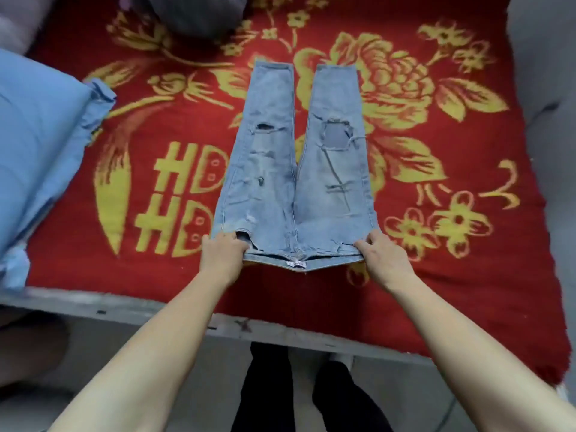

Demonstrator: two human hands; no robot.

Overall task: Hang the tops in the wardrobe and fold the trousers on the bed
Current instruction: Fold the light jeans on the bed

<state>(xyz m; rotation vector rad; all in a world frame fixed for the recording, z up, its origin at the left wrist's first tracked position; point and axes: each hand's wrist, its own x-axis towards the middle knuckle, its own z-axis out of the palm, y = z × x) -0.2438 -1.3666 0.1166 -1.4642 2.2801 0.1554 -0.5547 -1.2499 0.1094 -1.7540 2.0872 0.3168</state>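
A pair of light blue ripped jeans (pixel 296 169) lies flat on the bed's red blanket (pixel 452 275), waistband toward me and both legs pointing away, slightly spread. My left hand (pixel 223 252) grips the left corner of the waistband. At the right corner of the waistband my right hand (pixel 381 255) pinches the denim. The waistband sags a little between the two hands, with a small white label at its middle.
A blue pillow (pixel 40 145) lies at the bed's left side. A grey garment (pixel 199 14) sits bunched at the far edge. Grey bedding (pixel 545 73) runs along the right. The bed's grey front rail (pixel 156 310) is just before my legs.
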